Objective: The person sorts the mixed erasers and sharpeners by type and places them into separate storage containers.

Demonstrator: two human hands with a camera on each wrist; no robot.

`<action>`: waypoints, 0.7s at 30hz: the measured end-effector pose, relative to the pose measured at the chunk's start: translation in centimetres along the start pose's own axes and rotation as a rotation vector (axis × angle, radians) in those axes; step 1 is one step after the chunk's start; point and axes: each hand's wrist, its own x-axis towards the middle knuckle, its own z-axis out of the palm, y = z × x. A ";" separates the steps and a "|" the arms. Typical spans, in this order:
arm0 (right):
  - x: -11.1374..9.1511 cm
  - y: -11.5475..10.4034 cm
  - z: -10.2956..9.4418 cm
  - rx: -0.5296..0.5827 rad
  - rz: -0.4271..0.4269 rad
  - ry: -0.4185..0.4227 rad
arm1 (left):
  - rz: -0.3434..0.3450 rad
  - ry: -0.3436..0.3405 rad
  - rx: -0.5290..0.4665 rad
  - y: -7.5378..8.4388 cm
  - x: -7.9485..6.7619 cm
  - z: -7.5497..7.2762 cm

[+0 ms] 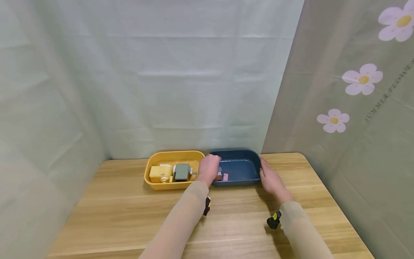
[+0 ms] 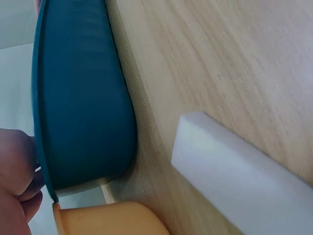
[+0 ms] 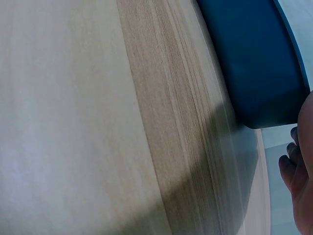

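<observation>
Left hand (image 1: 208, 167) grips the blue bin (image 1: 242, 169), fingers curled, while right hand (image 1: 271, 180), fingers extended, touches the opposite end.

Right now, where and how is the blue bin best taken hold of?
I'd grip the rim of the blue bin at its two short ends: the right hand from the outer right side, the left hand from above. The rim forms a thin lip over sloping walls, and the yellow bin sits close to the left end, likely leaving little room sideways.

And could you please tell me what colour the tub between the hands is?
The tub is dark blue, seen best in the head view.
</observation>
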 end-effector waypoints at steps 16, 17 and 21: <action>-0.2 -0.2 -0.2 0.004 -0.002 -0.009 | 0.092 0.107 0.001 -1.2 -1.8 -2.1; -0.2 -0.3 -0.2 0.001 -0.003 -0.011 | 0.098 0.108 -0.008 -1.3 -1.9 -2.2; -0.2 -0.4 -0.3 -0.002 -0.005 -0.006 | 0.138 0.121 -0.029 -1.7 -2.4 -2.4</action>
